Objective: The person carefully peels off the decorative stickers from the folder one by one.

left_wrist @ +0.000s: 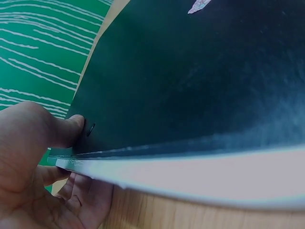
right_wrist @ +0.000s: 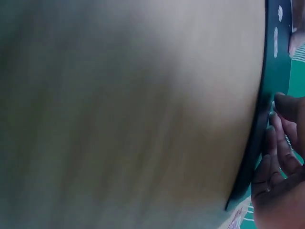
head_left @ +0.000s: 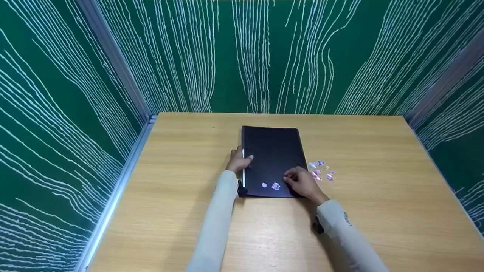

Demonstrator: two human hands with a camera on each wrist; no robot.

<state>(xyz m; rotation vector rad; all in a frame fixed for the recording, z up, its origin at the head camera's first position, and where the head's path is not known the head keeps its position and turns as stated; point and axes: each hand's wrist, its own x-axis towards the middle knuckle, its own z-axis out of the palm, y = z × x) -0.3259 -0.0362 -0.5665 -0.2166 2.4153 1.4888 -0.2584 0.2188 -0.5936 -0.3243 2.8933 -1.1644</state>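
A black folder with a white spine strip lies on the wooden table. My left hand grips its left edge, thumb on the cover near a small slot and the other fingers around the white strip from below. Close over the folder's lower right part, my right hand pinches a small pale piece between thumb and fingertips, mostly hidden by them. Two small pinkish-purple cutouts, a rounder one and a larger one, lie on the cover near its bottom edge.
Several more small purple and pink cutouts lie loose on the table, just right of the folder. Green walls with white wavy lines enclose the table at the back and sides.
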